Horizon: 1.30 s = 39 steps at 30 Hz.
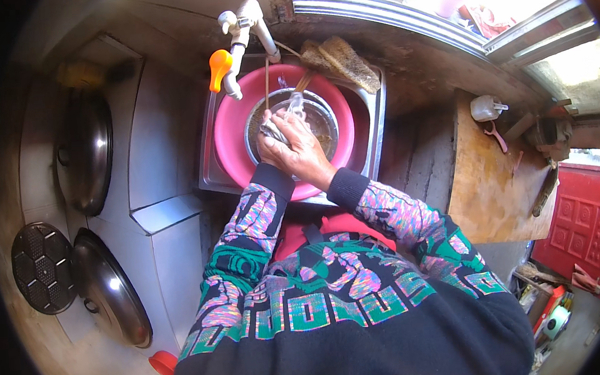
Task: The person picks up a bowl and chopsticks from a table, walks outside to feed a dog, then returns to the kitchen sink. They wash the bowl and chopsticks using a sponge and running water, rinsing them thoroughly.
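Both my hands meet over a metal bowl [331, 127] that stands inside a pink plastic basin [231, 150] in a stainless steel sink [208, 165]. My left hand [268, 150] is cupped beneath, mostly hidden by my right hand [299, 145], which lies over it. Between them shows a small greyish bundle [274, 131], too blurred to name. Clear water or something wet and shiny [296, 103] is just above the fingers. Thin sticks, perhaps chopsticks [303, 81], lean at the bowl's far rim. Murky liquid shows in the bowl.
A white tap [265, 37] with an orange handle [221, 67] rises behind the basin. Dried loofah sponges [343, 62] rest on the sink's back right corner. Dark pan lids [112, 287] hang at the left. A wooden board [490, 183] lies at the right, below a window frame [397, 16].
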Available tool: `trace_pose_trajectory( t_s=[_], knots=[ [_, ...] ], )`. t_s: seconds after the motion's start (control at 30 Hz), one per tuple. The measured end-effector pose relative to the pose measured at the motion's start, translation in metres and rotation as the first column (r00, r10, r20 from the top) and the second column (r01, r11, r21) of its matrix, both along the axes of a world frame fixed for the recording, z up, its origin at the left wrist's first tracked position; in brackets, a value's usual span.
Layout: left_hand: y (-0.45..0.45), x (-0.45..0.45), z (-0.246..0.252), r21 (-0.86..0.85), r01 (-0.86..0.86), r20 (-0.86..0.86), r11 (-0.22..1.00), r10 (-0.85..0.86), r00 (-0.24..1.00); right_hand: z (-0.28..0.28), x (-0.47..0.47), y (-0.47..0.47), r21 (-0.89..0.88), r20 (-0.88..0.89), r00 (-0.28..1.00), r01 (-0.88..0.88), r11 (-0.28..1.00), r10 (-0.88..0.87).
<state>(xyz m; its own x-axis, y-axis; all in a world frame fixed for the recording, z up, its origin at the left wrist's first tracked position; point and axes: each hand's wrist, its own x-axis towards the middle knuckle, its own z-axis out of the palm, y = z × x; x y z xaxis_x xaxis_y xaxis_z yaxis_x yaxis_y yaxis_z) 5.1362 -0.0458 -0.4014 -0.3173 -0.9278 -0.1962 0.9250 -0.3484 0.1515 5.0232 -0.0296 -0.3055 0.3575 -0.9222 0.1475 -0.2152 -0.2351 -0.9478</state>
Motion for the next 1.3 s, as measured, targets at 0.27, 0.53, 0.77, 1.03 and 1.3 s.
trace_pose_trajectory(
  t_s=[0.27, 0.53, 0.77, 1.03, 1.3],
  knots=[
    [0.011, -0.029, 0.06, 0.351, -0.081, 0.374, 0.933, -0.06, 0.926, -0.026, -0.027, -0.048, -0.192, -0.15, 0.987, 0.02, 0.981, -0.049],
    [0.002, -0.031, 0.034, 0.376, -0.136, 0.48, 0.917, -0.068, 0.875, -0.025, -0.011, -0.019, 0.188, 0.036, 0.982, 0.176, 0.966, -0.186],
    [-0.019, -0.033, 0.04, 0.29, -0.075, 0.708, 0.954, -0.161, 0.688, -0.046, -0.005, -0.046, 0.101, -0.025, 0.916, 0.401, 0.911, -0.401],
    [-0.022, -0.035, 0.065, 0.221, -0.042, 0.954, 0.974, -0.207, 0.216, -0.064, -0.011, -0.063, 0.368, 0.025, 0.935, 0.322, 0.872, -0.355],
    [0.047, 0.005, 0.057, 0.04, -0.303, 0.876, 0.952, 0.112, 0.469, -0.014, -0.046, -0.103, 0.033, -0.105, 0.989, 0.107, 0.994, -0.103]
  ],
)
